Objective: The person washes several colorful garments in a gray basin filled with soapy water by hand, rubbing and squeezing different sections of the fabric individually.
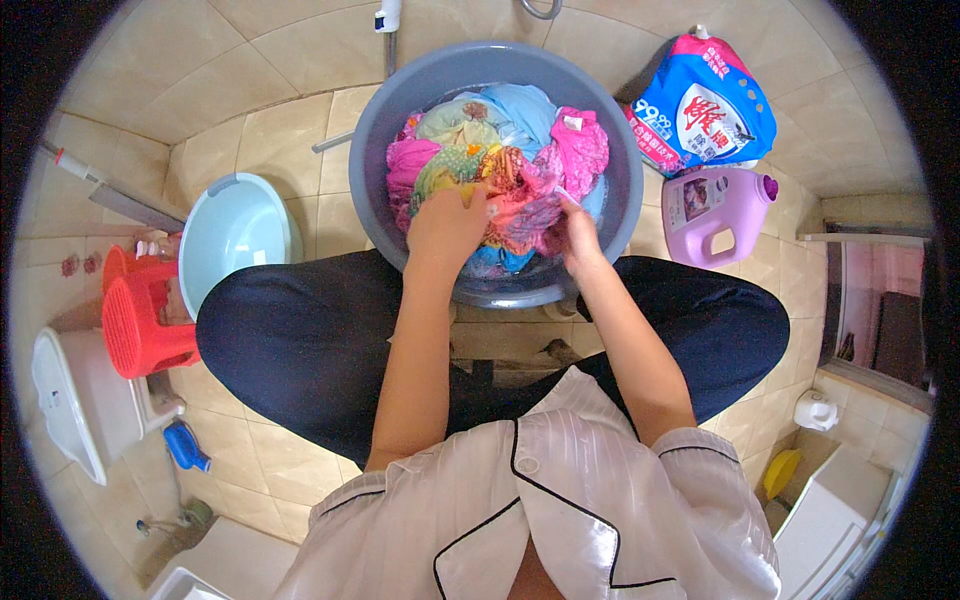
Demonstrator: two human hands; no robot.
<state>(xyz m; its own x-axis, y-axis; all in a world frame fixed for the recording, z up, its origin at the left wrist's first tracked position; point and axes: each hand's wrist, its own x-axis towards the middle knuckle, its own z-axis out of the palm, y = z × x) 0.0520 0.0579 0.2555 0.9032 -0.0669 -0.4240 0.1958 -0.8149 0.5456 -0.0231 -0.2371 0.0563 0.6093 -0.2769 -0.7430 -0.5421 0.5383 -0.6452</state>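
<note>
A large grey plastic basin [366, 180] stands between my knees, heaped with wet clothes. My left hand [448, 229] is closed on the yellow edge of a multicoloured patterned garment [504, 176]; its fingertips are partly hidden in the folds. Opposite it, my right hand [577, 229] grips the garment's pinkish, flowered part, with a thin white edge by the thumb. The cloth bunches between both hands. Behind it lie a light-blue cloth [517, 109] and a bright pink garment [581, 142] bearing a white tag. A little water shows along the basin's inner wall.
To the right stand a blue-and-pink detergent bag [709, 112] and a purple detergent jug [712, 221]. At left are a pale-blue basin [240, 225], a red plastic stool [139, 330] and a white lidded bin [82, 405]. A blue bottle-like object [186, 446] lies on the tiles.
</note>
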